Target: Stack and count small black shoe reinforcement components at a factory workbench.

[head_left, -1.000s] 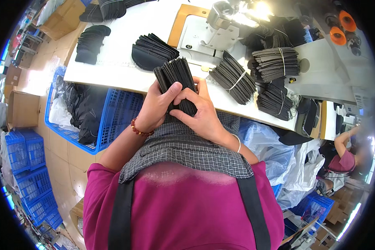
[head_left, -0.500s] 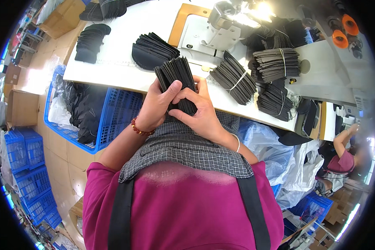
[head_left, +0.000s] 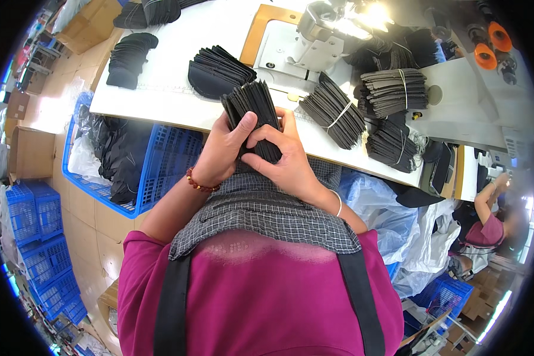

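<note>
A thick stack of black fabric pieces (head_left: 252, 105) is held upright between my two hands at the table's near edge. My left hand (head_left: 224, 144) grips its left side, thumb pressed along the near face. Around the right side and lower end wraps my right hand (head_left: 285, 155), fingers bent and thumb low on the stack. Just beyond lies a fanned pile of black pieces (head_left: 218, 72). To the right is a grey-black bundle (head_left: 335, 111) tied with a light band. The sewing machine (head_left: 314, 41) stands behind, its lamp lit.
More tied bundles (head_left: 393, 92) lie on the right of the white table (head_left: 166, 89); another black pile (head_left: 130, 61) is at left. Below the table's left side stands a blue crate (head_left: 166, 160) of dark pieces. Plastic bags (head_left: 374, 204) hang at right, near another person (head_left: 486, 225).
Almost nothing differs. Both hands keep hold of the stack, and my left thumb has shifted very slightly.
</note>
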The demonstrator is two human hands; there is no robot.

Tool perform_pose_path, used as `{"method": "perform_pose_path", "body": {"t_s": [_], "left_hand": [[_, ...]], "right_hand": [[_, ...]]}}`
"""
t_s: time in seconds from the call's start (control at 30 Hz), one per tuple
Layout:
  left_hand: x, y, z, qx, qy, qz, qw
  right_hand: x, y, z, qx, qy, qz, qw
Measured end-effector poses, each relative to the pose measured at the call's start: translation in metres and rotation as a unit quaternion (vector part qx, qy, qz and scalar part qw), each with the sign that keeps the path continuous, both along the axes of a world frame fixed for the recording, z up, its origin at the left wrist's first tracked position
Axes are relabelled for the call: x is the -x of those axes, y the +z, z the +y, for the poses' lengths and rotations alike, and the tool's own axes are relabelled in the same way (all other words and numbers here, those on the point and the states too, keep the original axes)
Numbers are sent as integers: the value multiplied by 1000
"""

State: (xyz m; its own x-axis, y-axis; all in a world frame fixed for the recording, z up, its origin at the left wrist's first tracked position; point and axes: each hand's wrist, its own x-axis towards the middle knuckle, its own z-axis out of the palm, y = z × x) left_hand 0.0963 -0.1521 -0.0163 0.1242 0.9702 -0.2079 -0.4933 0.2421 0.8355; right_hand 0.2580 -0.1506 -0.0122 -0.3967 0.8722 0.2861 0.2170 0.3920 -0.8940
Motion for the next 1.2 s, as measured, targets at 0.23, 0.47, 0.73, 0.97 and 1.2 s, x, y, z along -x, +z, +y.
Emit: {"method": "perform_pose_path", "body": {"t_s": [0.23, 0.47, 0.73, 0.97, 1.2], "left_hand": [[0, -7, 0, -2, -10, 42, 999], [1, 1, 0, 1, -21, -40, 999], [0, 1, -2, 16, -25, -28, 999], [-1, 0, -3, 24, -22, -12, 999], [4, 8, -2, 17, -9, -80, 997]], "right_hand": [[-1, -3, -1, -5, -12, -25, 1000], [-6, -1, 3, 23, 17, -1, 1000], [0, -4, 3, -5, 11, 15, 1000], [7, -6, -2, -119, -35, -94, 988], [8, -7, 0, -54, -32, -49, 997]]}}
